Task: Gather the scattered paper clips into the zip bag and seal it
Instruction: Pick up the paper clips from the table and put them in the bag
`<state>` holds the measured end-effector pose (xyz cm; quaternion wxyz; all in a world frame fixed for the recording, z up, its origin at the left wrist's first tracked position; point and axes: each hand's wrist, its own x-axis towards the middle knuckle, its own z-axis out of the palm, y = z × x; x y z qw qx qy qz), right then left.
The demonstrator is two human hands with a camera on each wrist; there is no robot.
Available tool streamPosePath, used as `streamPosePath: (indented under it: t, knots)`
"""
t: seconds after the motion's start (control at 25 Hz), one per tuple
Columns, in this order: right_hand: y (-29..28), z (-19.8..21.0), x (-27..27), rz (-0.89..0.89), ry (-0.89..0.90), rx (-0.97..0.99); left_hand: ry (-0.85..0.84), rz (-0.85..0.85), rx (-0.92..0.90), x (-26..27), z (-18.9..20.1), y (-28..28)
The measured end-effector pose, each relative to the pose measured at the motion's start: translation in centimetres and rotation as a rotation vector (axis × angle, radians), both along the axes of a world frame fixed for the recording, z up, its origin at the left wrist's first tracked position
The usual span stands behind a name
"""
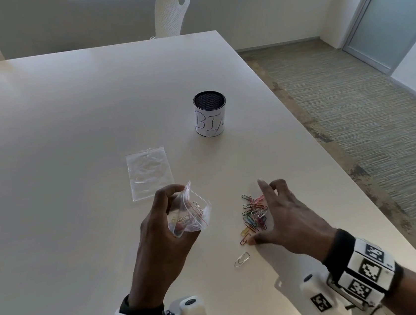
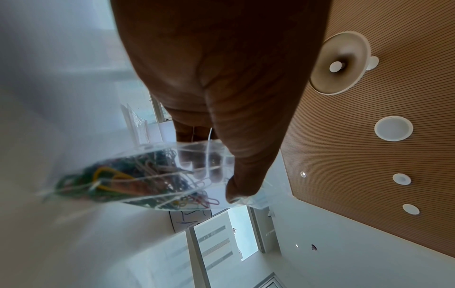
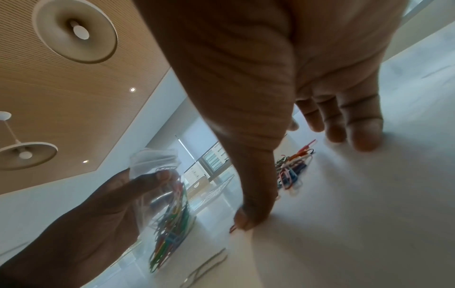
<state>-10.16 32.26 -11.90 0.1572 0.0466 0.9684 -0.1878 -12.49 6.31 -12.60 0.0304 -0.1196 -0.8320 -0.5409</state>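
On the table [image 1: 66, 108]: limp, slippery zip bag [image 1: 192, 213], part-filled, pinched near its mouth by left hand [image 1: 163, 229]. Right hand [image 1: 283, 216] spread, holding nothing, over loose paper clips [image 1: 253, 213]. Light, springy, likely to tangle; best pinched several together.

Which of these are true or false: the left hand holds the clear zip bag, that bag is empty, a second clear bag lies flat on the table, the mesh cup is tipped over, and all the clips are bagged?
1. The left hand holds the clear zip bag with the red seal line. True.
2. That bag is empty. False: coloured paper clips are inside it.
3. A second clear plastic bag lies flat on the white table. True.
4. The black mesh cup with a white paper label is tipped over. False: it stands upright.
5. All clips are bagged. False: a pile of coloured paper clips lies by the right hand, and a lone silver clip nearer the person.
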Motion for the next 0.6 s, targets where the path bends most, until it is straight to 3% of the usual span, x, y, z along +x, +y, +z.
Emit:
streamPosePath:
  t: [0.36, 0.6]
  knots:
    - [-0.4, -0.8, -1.3, 0.165, 0.19, -0.064, 0.001, 0.0, 0.023, -0.1, -0.1, -0.1]
    - [0.6, -0.1, -2.7, 0.137, 0.263, -0.146, 0.008, 0.004, 0.045, -0.2, -0.2, -0.3]
